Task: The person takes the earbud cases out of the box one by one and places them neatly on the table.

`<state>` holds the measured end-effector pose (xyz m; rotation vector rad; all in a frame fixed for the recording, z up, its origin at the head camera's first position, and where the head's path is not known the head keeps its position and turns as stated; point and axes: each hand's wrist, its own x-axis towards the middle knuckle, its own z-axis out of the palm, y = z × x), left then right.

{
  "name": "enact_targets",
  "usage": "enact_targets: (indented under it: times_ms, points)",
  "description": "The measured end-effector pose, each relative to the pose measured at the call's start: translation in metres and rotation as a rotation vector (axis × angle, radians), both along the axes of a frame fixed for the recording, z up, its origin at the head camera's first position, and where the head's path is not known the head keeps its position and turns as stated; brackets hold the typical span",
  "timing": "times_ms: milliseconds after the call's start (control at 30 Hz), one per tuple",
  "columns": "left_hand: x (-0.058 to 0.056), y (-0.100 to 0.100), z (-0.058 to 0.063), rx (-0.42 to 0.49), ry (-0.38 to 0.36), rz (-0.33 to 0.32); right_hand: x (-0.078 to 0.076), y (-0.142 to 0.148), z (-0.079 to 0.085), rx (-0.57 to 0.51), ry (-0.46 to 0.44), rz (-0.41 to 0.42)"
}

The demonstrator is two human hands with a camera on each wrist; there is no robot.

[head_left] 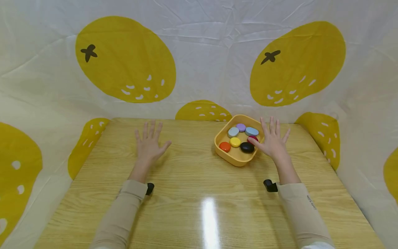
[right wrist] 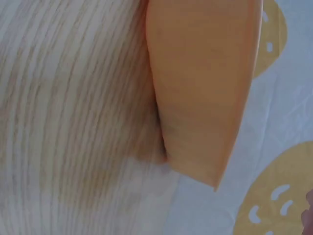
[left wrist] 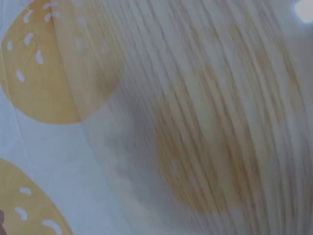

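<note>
With fingers spread and straight, my left hand is over the left part of the wooden table and holds nothing. My right hand, its fingers also spread, is at the right side of an orange tray, its thumb overlapping the rim in the head view. Whether the thumb touches the tray cannot be told. Inside lie smooth, rounded pebble-like pieces: red-orange, yellow, black, grey-green, purple, light blue and dark red, the last partly hidden by the thumb.
The wooden table carries a bright light reflection near its front. A white cloth with big yellow fruit prints hangs behind and along both sides. The right wrist view shows the tray's outer wall close up.
</note>
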<state>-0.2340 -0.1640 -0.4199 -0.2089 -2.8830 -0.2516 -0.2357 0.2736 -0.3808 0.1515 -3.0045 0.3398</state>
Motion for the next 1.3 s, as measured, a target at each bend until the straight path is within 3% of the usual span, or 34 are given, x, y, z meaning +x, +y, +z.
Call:
enact_targets:
  times_ms: [233, 333, 467, 700, 900, 1100, 1300]
  points:
    - [-0.013, 0.029, -0.009, 0.088, 0.077, -0.045, 0.0, 0.003, -0.011, -0.041, 0.041, -0.031]
    - [-0.022, 0.051, -0.015, 0.109, 0.13, -0.095, 0.0, 0.004, -0.022, -0.065, 0.072, -0.071]
    - [-0.035, 0.086, -0.019, 0.101, 0.148, -0.167, 0.001, 0.004, -0.038, -0.125, 0.081, -0.133]
    - [-0.059, 0.138, -0.021, -0.001, 0.04, -0.21, 0.001, -0.005, -0.055, -0.244, 0.013, -0.232]
    - [-0.074, 0.173, -0.025, 0.05, -0.089, -0.263, 0.0, -0.014, -0.061, -0.272, -0.067, -0.301]
    - [-0.084, 0.19, -0.02, -0.005, -0.102, -0.254, -0.003, -0.019, -0.059, -0.282, -0.198, -0.347]
    - [-0.092, 0.198, -0.014, -0.088, -0.182, -0.239, -0.006, -0.019, -0.061, -0.278, -0.256, -0.362]
